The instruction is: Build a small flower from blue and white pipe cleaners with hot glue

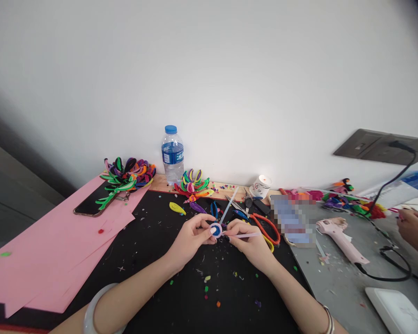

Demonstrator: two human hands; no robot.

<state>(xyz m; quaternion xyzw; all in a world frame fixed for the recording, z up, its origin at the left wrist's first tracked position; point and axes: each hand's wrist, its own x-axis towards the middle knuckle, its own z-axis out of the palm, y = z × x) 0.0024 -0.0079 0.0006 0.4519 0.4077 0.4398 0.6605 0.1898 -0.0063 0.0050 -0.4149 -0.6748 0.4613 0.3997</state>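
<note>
My left hand point(197, 233) pinches a small round coil point(216, 230) with a pale pink rim and a blue middle, above the black mat point(149, 260). Against the coil's right side, my right hand point(245, 239) holds a thin pale pink strip point(247, 235) between its fingertips. Just beyond the hands lie a light blue strip point(229, 204) and yellow point(176, 208), purple point(198, 208) and blue loops. Orange-handled scissors point(266, 228) rest behind my right hand.
A water bottle point(173, 157), colourful loop bundles point(128, 176) and a paper cup point(260, 186) stand along the wall. A phone point(90, 202) lies on pink sheets point(66, 250) at left. A corded pink glue gun point(343, 239) and another person's hand point(414, 232) are at right.
</note>
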